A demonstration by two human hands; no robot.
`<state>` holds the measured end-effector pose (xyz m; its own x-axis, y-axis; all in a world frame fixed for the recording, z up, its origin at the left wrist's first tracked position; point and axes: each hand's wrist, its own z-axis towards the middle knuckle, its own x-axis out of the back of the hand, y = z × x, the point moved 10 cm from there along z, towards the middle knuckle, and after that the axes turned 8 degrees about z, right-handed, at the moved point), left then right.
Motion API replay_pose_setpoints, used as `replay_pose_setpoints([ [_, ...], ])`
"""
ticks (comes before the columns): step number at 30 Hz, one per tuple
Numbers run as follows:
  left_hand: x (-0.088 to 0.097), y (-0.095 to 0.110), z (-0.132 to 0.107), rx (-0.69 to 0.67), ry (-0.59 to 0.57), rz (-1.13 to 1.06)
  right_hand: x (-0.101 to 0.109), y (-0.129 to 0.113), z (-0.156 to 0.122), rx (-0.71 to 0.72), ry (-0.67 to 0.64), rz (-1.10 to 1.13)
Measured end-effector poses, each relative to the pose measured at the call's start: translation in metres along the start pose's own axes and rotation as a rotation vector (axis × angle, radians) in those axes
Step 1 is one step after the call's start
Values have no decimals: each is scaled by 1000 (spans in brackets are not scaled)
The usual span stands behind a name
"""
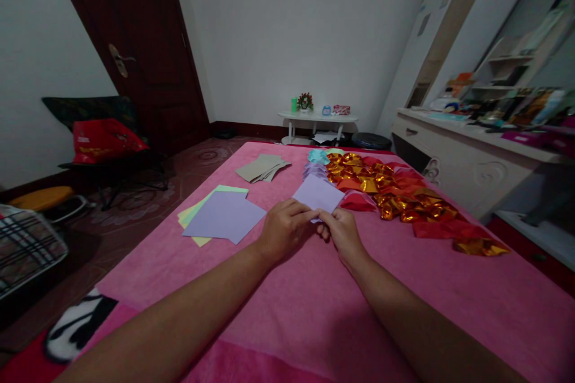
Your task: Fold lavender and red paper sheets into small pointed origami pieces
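A square sheet of purple paper (320, 190) is between my hands, one corner pointing toward me. My left hand (286, 228) lies along its lower left side, fingers closed on the edge. At the near corner my right hand (344, 232) pinches the sheet between thumb and fingers. To the left is a loose stack of purple sheets (224, 215), with green and yellow ones showing beneath. Behind it lies a fanned pile of grey paper pieces (263, 167). Folded purple paper pieces (315, 169) sit just beyond the held sheet, beside a light blue one (318, 156).
Shiny gold folded pieces (359, 170) and red folded pieces (358, 201) spread over the right of the pink cloth (287, 311). A white dresser (467, 155) stands along the right. A small white table (317, 116) is at the far wall. A chair holds a red bag (105, 140).
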<state>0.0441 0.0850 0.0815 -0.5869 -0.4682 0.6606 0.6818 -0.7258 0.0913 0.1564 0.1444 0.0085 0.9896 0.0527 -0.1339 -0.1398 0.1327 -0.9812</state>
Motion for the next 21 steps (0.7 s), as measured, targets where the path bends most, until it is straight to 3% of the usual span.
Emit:
replay_pose_setpoints([
  [3,2,-6,-1,-2,38,-88,2,-2,0,26,15,21],
  [7,0,-16,-4,-13,66,-242,23,-9,1,89,163,97],
  [10,-3,-22,-7,-5,60,-342,33,-22,1,183,196,88],
  [14,-12,-28,-8,56,20,-445,30,-32,0,232,128,12],
  [18,-23,-33,-10,122,-48,-463,19,-28,-1,159,17,-109],
  [21,-24,-31,-12,91,-111,-339,18,-20,-4,65,-29,-117],
])
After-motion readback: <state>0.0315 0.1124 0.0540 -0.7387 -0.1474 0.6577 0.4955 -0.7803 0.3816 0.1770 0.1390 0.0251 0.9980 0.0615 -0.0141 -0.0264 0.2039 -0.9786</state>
